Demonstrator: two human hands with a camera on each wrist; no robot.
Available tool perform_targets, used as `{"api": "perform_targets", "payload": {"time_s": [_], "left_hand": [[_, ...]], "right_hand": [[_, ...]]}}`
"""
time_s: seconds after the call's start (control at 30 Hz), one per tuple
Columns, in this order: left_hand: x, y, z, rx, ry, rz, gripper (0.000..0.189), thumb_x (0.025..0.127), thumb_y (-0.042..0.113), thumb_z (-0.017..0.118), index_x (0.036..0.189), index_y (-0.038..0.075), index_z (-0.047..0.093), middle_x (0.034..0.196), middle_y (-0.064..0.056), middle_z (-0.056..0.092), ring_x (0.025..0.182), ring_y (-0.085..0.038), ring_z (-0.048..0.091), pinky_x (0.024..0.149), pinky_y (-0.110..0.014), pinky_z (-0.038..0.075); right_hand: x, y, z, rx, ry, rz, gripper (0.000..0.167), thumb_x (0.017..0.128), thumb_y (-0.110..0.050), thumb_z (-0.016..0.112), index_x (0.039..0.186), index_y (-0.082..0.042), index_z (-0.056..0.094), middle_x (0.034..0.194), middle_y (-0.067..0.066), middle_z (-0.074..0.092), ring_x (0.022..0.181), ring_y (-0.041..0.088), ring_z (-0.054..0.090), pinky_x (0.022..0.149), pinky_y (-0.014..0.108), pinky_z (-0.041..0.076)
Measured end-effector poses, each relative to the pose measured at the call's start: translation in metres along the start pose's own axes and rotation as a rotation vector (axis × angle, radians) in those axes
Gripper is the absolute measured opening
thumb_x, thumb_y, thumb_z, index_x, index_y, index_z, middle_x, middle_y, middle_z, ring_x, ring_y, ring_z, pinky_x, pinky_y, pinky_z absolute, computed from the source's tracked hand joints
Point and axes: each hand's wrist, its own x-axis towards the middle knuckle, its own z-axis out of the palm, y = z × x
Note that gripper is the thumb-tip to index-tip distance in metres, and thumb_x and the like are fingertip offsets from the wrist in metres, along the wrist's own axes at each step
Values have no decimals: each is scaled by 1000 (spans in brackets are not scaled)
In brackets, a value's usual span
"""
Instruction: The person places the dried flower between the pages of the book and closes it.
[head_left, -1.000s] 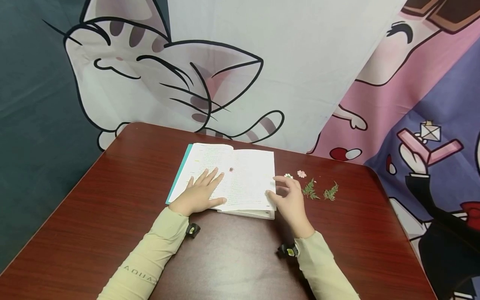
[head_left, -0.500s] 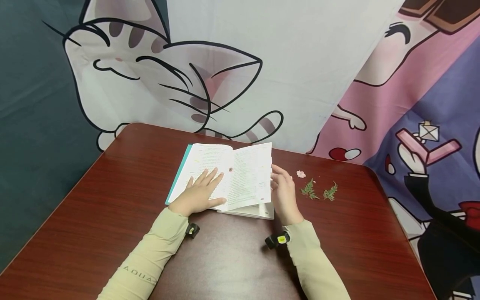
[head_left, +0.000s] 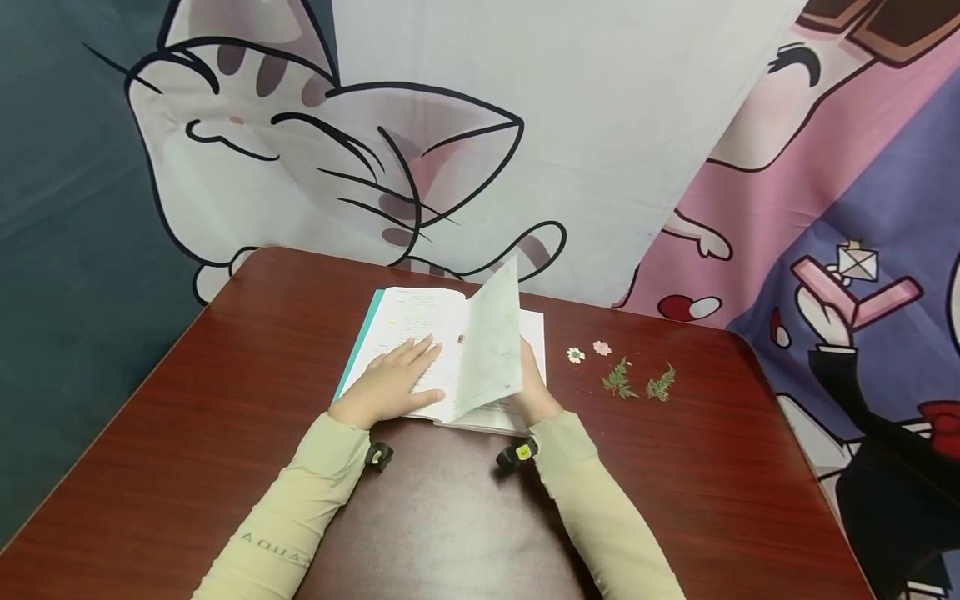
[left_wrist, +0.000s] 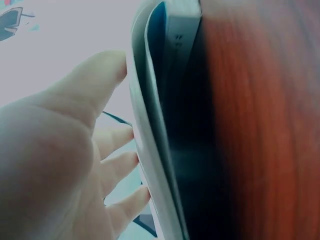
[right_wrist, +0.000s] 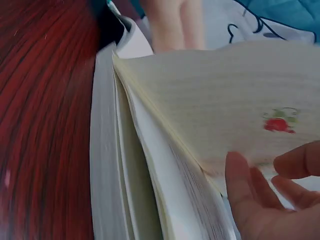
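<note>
An open book (head_left: 416, 312) with a teal cover edge lies on the table. My left hand (head_left: 390, 385) rests on its left page with the fingers spread, the thumb near the gutter. A raised page (head_left: 491, 342) stands nearly upright from the middle of the book. My right hand (head_left: 536, 392) is behind that page, partly hidden by it in the head view. In the right wrist view, its loosely bent fingers (right_wrist: 237, 185) are against the page's underside, near a small red and green print. A small dark red spot (head_left: 461, 338) shows beside the gutter.
Right of the book lie a white flower (head_left: 575, 355), a pink flower (head_left: 602, 347) and two green fern-like sprigs (head_left: 618, 380). The brown wooden table (head_left: 450, 517) ends at a printed cartoon cloth (head_left: 622, 150) behind it.
My right hand has moved left from the book's right edge, lifting the right page from flat to nearly upright. The white flower is uncovered again. The left hand stays on the left page.
</note>
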Motion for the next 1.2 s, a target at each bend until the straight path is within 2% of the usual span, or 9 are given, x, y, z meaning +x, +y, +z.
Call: {"api": "perform_targets", "payload": {"time_s": [0.13, 0.33, 0.47, 0.6, 0.7, 0.77, 0.97, 1.1, 1.2], "left_hand": [[-1, -3, -5, 30, 66, 1, 69, 98, 43, 62, 154, 7, 43, 160, -16, 38, 146, -40, 36, 110, -64, 34], [0, -11, -15, 36, 194, -49, 49, 103, 31, 56, 143, 5, 57, 143, -16, 58, 132, -37, 55, 106, -54, 44], [-3, -16, -24, 18, 302, -89, 38, 103, 28, 56, 135, 10, 63, 130, -15, 67, 119, -36, 63, 92, -57, 51], [-9, -20, -36, -45, 460, -131, 36, 103, 23, 56, 136, 9, 61, 127, -17, 67, 104, -39, 67, 79, -58, 53], [-13, -20, -45, -102, 565, -141, 36, 107, 17, 47, 139, 6, 58, 127, -18, 66, 99, -39, 67, 78, -56, 53], [-15, -18, -50, -123, 592, -139, 36, 109, 17, 41, 140, 6, 58, 128, -18, 65, 102, -38, 66, 82, -55, 53], [-14, -6, -56, -105, 498, -43, 40, 106, 19, 50, 142, 4, 56, 139, -20, 58, 128, -39, 55, 105, -56, 43], [-8, -2, -44, -46, 331, 32, 52, 104, 23, 56, 151, 4, 46, 150, -22, 48, 138, -40, 46, 111, -57, 37], [-4, -2, -30, -25, 184, 42, 65, 103, 32, 59, 158, 6, 35, 159, -21, 37, 145, -42, 36, 114, -64, 30]], "right_hand": [[13, 4, 15, -127, 67, 66, 43, 99, -21, 65, 138, -5, 56, 131, 14, 60, 121, 25, 56, 103, 41, 44], [24, 13, 30, -161, 29, 181, 58, 93, -6, 63, 149, -7, 48, 136, 20, 57, 114, 32, 64, 86, 36, 58], [27, 16, 33, -225, 4, 178, 61, 92, -6, 64, 150, -4, 45, 136, 21, 58, 105, 29, 67, 81, 33, 59], [29, 16, 35, -302, -11, 176, 61, 93, -9, 67, 150, -4, 46, 135, 19, 59, 98, 24, 66, 79, 31, 57], [30, 15, 36, -355, -10, 175, 61, 92, -11, 69, 149, -5, 48, 133, 17, 60, 97, 21, 64, 79, 30, 54], [30, 14, 37, -385, -6, 170, 60, 92, -11, 71, 148, -5, 50, 130, 16, 62, 95, 20, 61, 80, 30, 52], [30, 10, 40, -448, -7, 148, 59, 91, -11, 73, 146, -3, 52, 115, 13, 62, 90, 19, 57, 77, 30, 50], [31, 8, 41, -470, -9, 151, 59, 91, -13, 75, 145, -4, 53, 106, 9, 61, 88, 17, 55, 75, 28, 49], [31, 10, 40, -461, -8, 144, 58, 90, -13, 75, 144, -4, 55, 102, 8, 61, 84, 16, 56, 71, 26, 48]]}}
